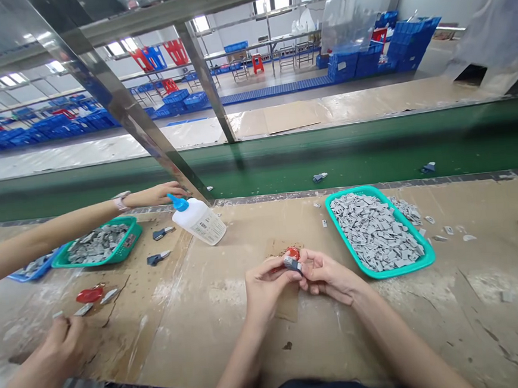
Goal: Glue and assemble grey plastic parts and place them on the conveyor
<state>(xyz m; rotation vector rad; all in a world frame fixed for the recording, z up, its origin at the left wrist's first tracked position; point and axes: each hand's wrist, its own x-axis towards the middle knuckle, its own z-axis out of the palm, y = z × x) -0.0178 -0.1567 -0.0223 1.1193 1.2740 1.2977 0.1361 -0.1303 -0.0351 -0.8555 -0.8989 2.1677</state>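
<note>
Left hand and right hand close narrowly on a small grey-and-blue piece with a red patch, pinching it between their fingertips above a square of brown cardboard. Its long axis seems to run across between the hands, though fingers hide much of it, and neither hand is clearly nearer. Ahead and to the right sits a teal plastic basket heaped with grey pieces. Further left, a co-worker's hand lies just beyond a white plastic bottle with a blue nozzle; another hand rests near the desk's front edge. The worn, tan desk is flecked with white residue. Beyond it run a green conveyor belt and stacked blue plastic crates.
</note>
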